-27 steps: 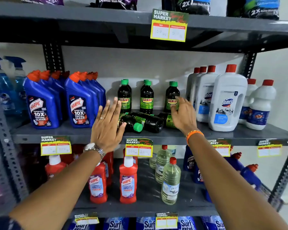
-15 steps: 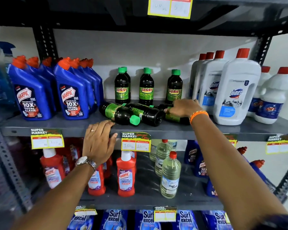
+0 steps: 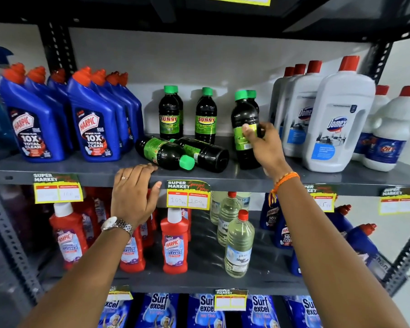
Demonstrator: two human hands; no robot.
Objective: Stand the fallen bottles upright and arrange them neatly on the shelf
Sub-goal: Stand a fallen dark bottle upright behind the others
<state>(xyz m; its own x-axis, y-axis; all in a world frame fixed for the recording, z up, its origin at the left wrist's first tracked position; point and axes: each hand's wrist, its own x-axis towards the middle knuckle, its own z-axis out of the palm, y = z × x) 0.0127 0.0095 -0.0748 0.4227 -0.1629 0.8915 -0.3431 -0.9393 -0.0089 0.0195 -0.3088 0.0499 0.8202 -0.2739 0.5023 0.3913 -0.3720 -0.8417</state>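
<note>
Now right hand [image 3: 264, 144] grips 1 upright bottle [image 3: 245, 129], cap up; left hand [image 3: 134, 195] rests open on shelf edge [image 3: 223, 179].

Grey shelf [image 3: 57, 170] – two dark bottles [image 3: 166, 152] lying, others upright.

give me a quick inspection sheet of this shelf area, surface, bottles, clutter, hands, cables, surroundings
surface: grey metal shelf, price tags clipped to its front edge
job's things: two fallen bottles lie on their sides at the front; one dark green-capped bottle is nearly upright in the right hand; upright Sunny bottles stand behind
clutter: blue Harpic bottles at left, white Domex bottles at right, all standing
hands: right hand grips the bottle's label; left hand rests on the shelf edge, holding nothing
cables: nothing seen
surroundings: lower shelf holds red Harpic bottles and clear bottles; Surf Excel packs below
</note>
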